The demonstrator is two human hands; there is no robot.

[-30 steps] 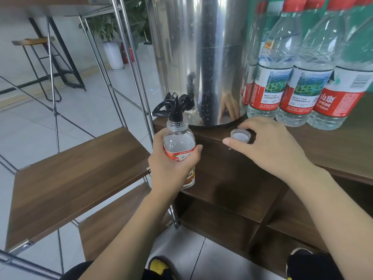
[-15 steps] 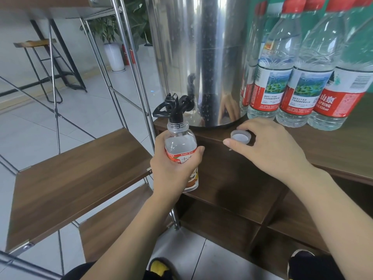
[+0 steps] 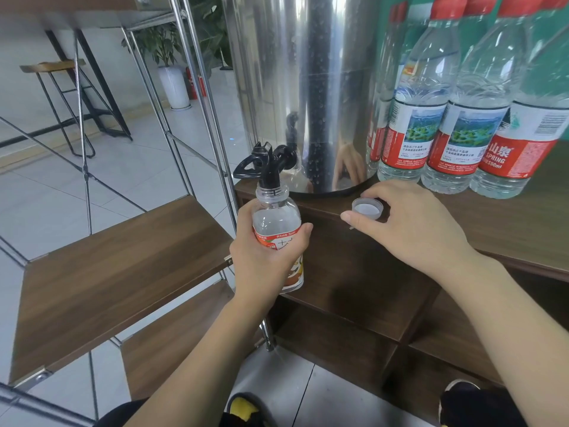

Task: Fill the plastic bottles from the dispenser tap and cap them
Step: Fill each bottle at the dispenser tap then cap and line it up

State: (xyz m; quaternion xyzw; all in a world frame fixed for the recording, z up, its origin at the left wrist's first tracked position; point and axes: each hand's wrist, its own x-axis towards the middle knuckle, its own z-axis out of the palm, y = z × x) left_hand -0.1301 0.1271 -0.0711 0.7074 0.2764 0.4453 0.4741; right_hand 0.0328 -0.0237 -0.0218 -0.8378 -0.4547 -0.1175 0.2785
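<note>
Under the black tap (image 3: 271, 167), left hand (image 3: 264, 260) wraps the small bottle (image 3: 277, 223), nearly full, while right hand (image 3: 409, 223) pinches its loose cap (image 3: 367, 208) on the counter (image 3: 508, 229); capping remains.

A: Sleeves?
B: None showing, both forearms bare down to the hands (image 3: 268, 257).
A: Rings, watch?
B: Can't make any out.
A: Lower body?
B: Dark trousers (image 3: 480, 405), black-and-yellow shoe (image 3: 243, 406) at bottom edge.
</note>
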